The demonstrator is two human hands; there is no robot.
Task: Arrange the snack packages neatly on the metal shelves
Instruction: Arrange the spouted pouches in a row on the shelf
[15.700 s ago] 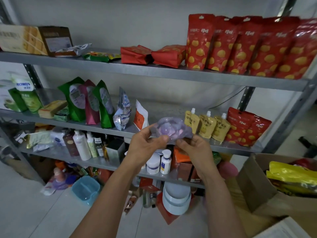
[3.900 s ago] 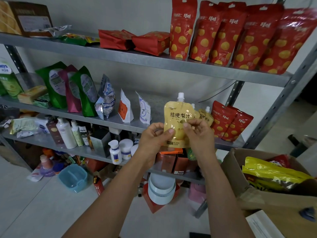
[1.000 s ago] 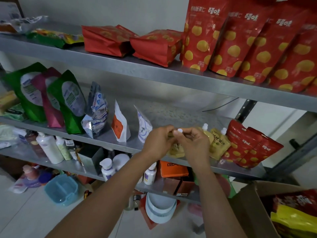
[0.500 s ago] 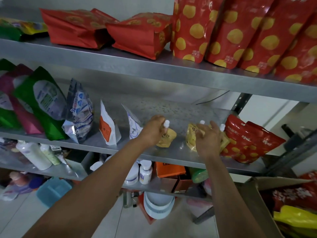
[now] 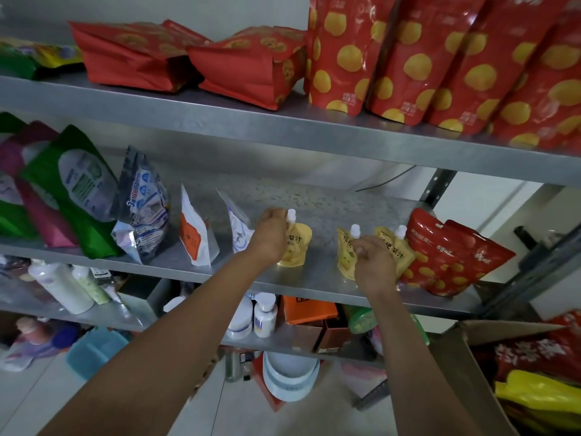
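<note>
1. Head count first: three yellow spout pouches stand on the middle shelf [image 5: 314, 286], call them the left pouch [image 5: 297, 247], middle pouch [image 5: 344, 261] and right pouch [image 5: 393, 250].
2. Just right of them, two small red dotted bags [image 5: 440, 256] lean together. Up on the top shelf [image 5: 220, 121], four tall red dotted bags [image 5: 408, 58] stand at upper right, with two flat red bags [image 5: 251, 67] lying beside them.
3. Left of centre there are two white pouches [image 5: 195, 237], one silver-blue bag [image 5: 141, 209], then green and pink bags [image 5: 72, 190].
4. The shelves are grey metal, with a pale wall [image 5: 188, 7] behind, light floor [image 5: 31, 404] below and a cardboard box [image 5: 465, 357] at lower right.
5. The left hand [image 5: 270, 234] reaches in from the lower left. Its fingers are wrapped round the left pouch's neck under the white cap, and the pouch is upright.
6. The right hand [image 5: 372, 262] has its back to the camera. Its fingers are curled and look pinched on the middle pouch's top edge.
</note>
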